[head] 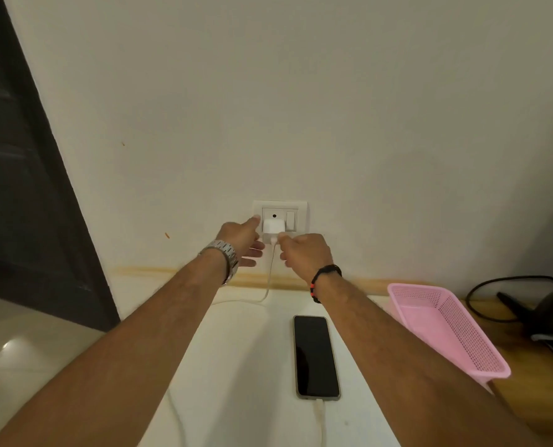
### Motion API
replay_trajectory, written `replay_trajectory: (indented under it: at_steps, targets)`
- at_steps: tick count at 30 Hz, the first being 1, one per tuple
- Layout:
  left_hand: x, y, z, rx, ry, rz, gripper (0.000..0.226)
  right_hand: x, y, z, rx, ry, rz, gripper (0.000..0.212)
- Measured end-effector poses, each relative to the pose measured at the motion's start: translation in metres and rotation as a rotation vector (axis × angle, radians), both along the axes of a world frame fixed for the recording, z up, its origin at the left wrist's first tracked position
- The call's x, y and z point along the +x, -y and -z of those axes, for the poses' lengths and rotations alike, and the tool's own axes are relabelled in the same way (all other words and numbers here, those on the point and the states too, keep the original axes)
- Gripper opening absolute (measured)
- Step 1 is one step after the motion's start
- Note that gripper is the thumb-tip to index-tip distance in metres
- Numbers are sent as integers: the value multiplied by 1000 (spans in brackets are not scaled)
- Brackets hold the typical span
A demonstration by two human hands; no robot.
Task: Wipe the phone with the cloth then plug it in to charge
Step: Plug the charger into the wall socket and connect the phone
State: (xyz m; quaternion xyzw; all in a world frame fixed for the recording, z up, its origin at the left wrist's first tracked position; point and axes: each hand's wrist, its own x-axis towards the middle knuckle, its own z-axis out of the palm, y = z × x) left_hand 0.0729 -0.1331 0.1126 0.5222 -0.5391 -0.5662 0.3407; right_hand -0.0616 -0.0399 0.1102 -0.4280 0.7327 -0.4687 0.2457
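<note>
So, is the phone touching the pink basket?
Apart. The head view shows the phone lying flat on the white surface, with a clear strip of bare surface between it and the pink basket.

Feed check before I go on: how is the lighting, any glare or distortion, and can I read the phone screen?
Head view: dim, warm light; wide-angle bending at the edges. The phone screen is dark, with only faint sheen. Glare spot on the floor tile at left. The white charger blends into the socket plate between left hand and right hand.
</note>
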Motion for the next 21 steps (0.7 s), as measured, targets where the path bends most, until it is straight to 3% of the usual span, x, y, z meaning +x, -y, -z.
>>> replay_trajectory:
  at_steps: [2, 4, 7, 9, 14, 21]
  targets:
    - [8, -1, -2, -230, 159, -31, 47, -7, -5, 5, -42, -213, 18, 37]
    - [19, -5, 1, -562, 433, 5, 40, -12, -10, 9, -35, -388, 17, 20]
    - [37, -9, 13, -949, 840, 73, 42, -19, -13, 17, -22, -649, -53, 33]
    - [44, -9, 22, -1110, 971, 129, 57, -22, -12, 20, -26, -802, -121, 41]
    - [50, -7, 37, -1098, 1167, 198, 86, -25, -7, 22, 15, -959, -260, 73]
    - [43, -4, 39, -1079, 1185, 201, 85, -28, -2, 25, 69, -1023, -289, 87]
